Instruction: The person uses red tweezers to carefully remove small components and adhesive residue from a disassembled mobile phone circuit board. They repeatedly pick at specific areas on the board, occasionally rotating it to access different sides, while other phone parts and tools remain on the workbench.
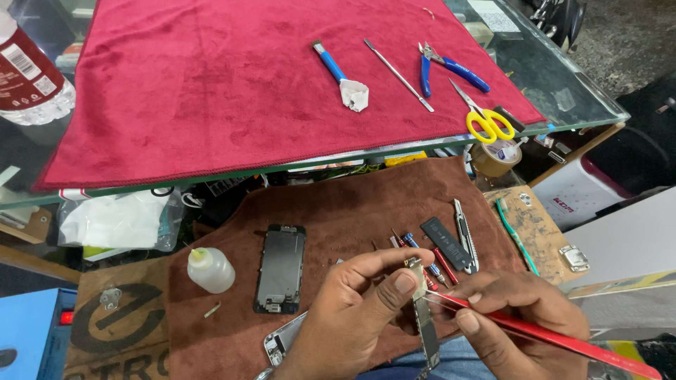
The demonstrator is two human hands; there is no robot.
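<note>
Pinching a narrow board (424, 320) upright in my left hand (352, 309), long axis running near to far; my right hand (517, 317) grips red tweezers (542, 334), tip touching the board's upper end from the right.

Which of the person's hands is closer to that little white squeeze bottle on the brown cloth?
Left. The left hand is just right of the white squeeze bottle, beyond the dismantled phone screen. The right hand is farther right, holding a red tool.
</note>
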